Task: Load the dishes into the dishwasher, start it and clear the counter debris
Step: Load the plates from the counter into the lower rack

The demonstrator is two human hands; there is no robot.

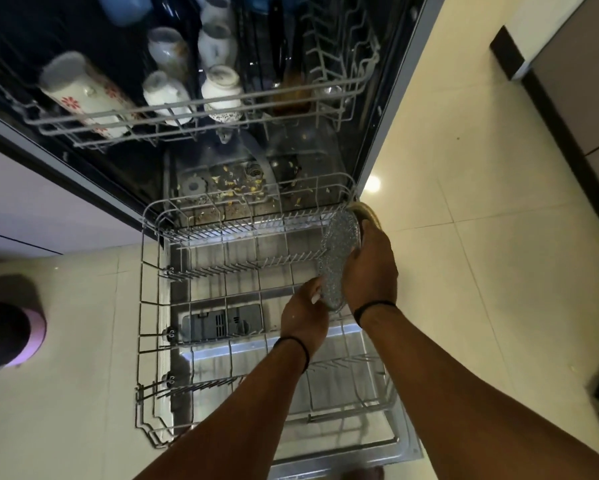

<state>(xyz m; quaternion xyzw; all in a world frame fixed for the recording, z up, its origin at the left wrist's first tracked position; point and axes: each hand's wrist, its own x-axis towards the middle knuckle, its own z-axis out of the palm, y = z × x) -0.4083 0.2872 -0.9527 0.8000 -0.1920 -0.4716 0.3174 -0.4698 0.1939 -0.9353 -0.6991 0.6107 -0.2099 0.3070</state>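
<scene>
The dishwasher stands open with its grey wire lower rack pulled out over the lowered door. A clear textured glass plate stands on edge at the rack's right side. My right hand grips it from the right, together with a second brown-rimmed dish behind it. My left hand holds the glass plate's near lower edge with thumb and fingers. The upper rack carries several white cups and a flowered mug.
Yellow food bits lie on the tub floor behind the lower rack. Pale cabinet fronts are at the left, tiled floor at the right. A dark and pink object sits on the floor at the left edge.
</scene>
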